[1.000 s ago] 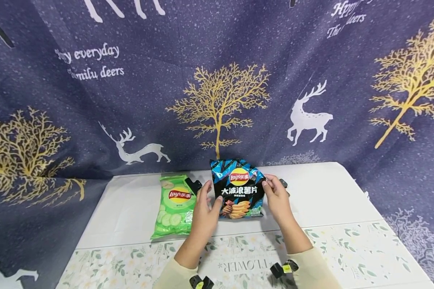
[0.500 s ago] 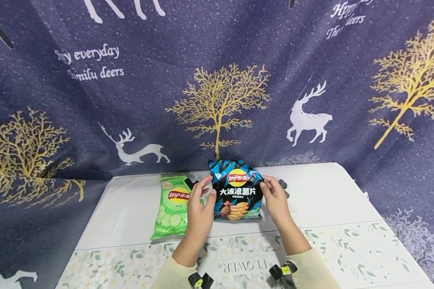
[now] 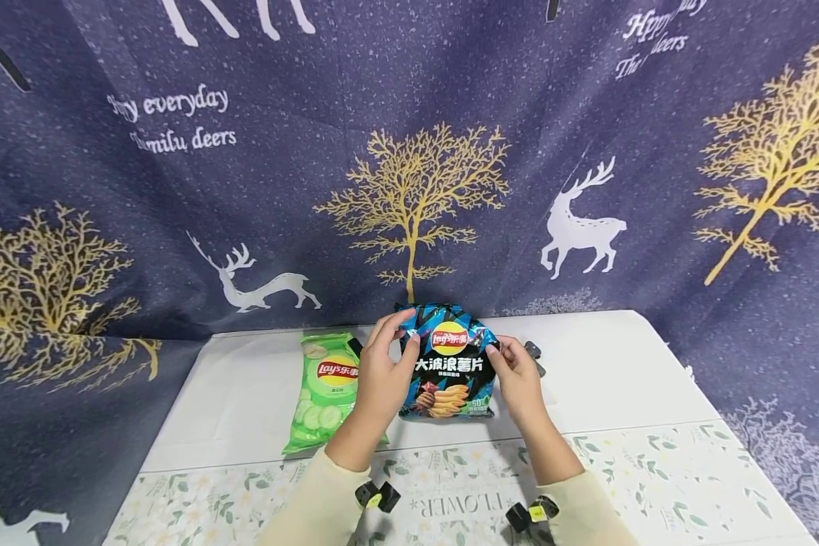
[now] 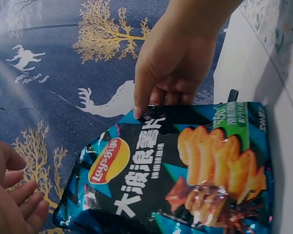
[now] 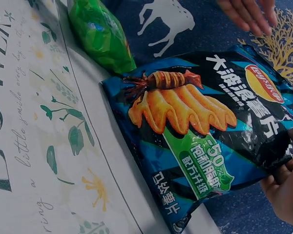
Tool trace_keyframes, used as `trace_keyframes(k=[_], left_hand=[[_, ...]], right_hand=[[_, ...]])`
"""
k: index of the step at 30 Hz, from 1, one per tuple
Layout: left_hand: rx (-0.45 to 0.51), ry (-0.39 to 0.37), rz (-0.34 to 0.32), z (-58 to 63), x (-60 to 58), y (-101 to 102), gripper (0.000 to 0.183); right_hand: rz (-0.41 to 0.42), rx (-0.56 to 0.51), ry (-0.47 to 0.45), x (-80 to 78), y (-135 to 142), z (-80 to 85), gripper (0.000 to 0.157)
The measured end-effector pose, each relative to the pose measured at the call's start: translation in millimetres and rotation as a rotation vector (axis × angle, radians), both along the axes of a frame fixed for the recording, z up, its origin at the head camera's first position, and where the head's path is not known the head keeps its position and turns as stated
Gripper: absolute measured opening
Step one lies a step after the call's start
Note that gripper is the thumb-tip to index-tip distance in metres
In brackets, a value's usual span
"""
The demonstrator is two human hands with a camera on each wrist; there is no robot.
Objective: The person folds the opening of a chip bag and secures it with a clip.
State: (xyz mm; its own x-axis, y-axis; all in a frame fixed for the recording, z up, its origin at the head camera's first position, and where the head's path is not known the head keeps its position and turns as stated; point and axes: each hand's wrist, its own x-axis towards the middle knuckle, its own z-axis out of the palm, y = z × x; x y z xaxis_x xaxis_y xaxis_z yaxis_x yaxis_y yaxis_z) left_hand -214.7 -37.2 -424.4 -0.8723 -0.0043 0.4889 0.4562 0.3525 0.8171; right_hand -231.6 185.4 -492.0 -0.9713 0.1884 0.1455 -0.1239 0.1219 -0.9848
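Observation:
A blue-and-black Lay's chip bag [image 3: 449, 383] stands nearly upright at the middle of the table, its printed front facing me. My right hand [image 3: 519, 379] pinches the bag's right edge between thumb and fingers; the right wrist view shows this grip [image 5: 288, 187] at the bag's side. Near the upper left corner is my left hand [image 3: 382, 375], fingers extended and slightly bent. Both wrist views show a gap between the left hand [image 4: 12, 190] and the bag. Left of it lies a green Lay's chip bag [image 3: 321, 394], partly hidden by my left hand and forearm.
Small black objects lie on the table behind the hands, one at the right [image 3: 535, 358] and one by the green bag [image 3: 356, 346]. A floral-printed cloth [image 3: 655, 478] covers the table's front. A dark blue curtain [image 3: 280, 189] with deer and trees hangs behind.
My left hand has come off the left side of the blue-and-black chip bag and moved up toward its upper left corner. The right hand keeps its pinch, and the bag has barely shifted.

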Motion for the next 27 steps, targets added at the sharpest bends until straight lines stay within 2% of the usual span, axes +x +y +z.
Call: trace_keyframes(k=[3, 6, 9, 13, 20, 27], left_hand=[[-0.008, 0.018, -0.004, 7.4, -4.8, 3, 0.036], [-0.047, 0.07, -0.006, 16.0, -10.1, 6, 0.037], [-0.131, 0.117, 0.0, 23.8, -16.2, 10, 0.039], [-0.239, 0.138, -0.009, 31.1, -24.5, 14, 0.039], [-0.374, 0.147, -0.008, 34.0, -32.1, 20, 0.039], [-0.546, 0.205, -0.002, 32.6, -34.3, 27, 0.04]], right_hand=[[0.0, -0.01, 0.009, -1.0, -1, -1.3, 0.026], [0.003, -0.025, 0.013, -1.7, -1, -1.8, 0.026], [0.008, -0.056, 0.012, -1.1, -2, -1.2, 0.026], [0.03, -0.102, 0.011, 0.4, -3, 0.6, 0.028], [0.043, -0.098, 0.017, 1.7, -3, 2.3, 0.03], [0.058, -0.107, 0.023, 3.4, -3, 4.1, 0.03]])
